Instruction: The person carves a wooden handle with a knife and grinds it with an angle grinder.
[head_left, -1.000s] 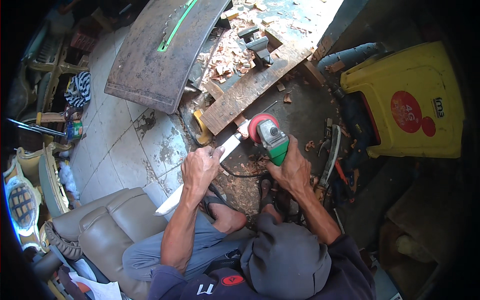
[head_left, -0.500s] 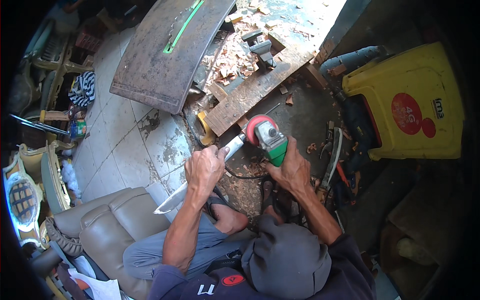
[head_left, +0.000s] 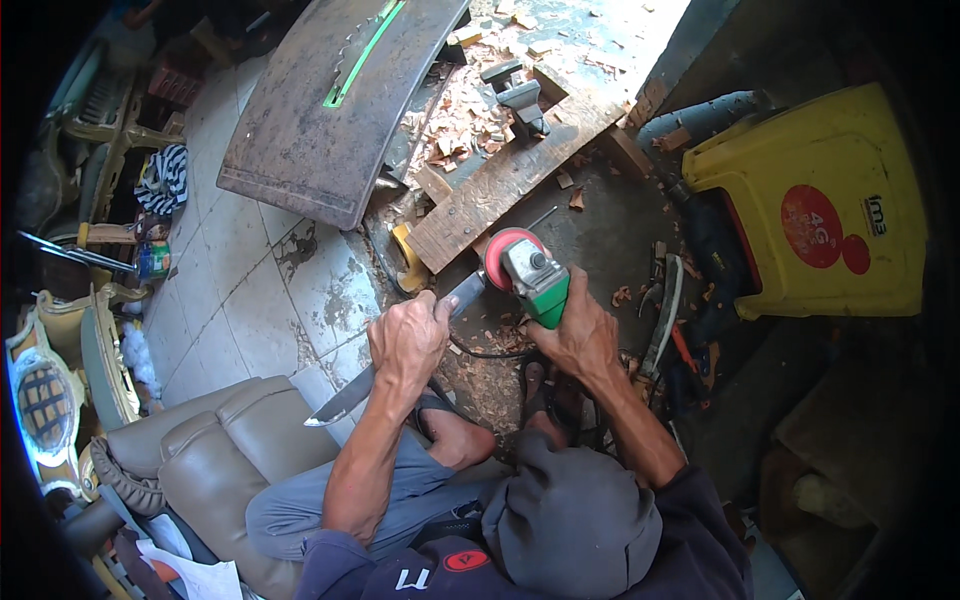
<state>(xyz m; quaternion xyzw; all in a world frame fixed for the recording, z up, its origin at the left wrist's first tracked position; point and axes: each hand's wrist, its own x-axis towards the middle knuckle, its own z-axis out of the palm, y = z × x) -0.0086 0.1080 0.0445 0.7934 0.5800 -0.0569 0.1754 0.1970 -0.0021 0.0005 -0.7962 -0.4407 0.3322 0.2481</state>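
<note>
Drawn slightly toward 9 o'clock, the grinder [head_left: 540, 278] sits wrapped in the right hand [head_left: 578, 338]. The left hand [head_left: 408, 338], closed round the long blade [head_left: 345, 396], now darker, aims it 2 to 8 o'clock. Red round labels mark a yellow plastic stool [head_left: 800, 165] at 2; a wooden plank [head_left: 500, 190] crowds 12.

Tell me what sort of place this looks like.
Probably a woodworking workshop: wood chips litter a wooden bench, a toothed saw blade pokes up through a metal table, and the right hand grips an angle grinder.
</note>
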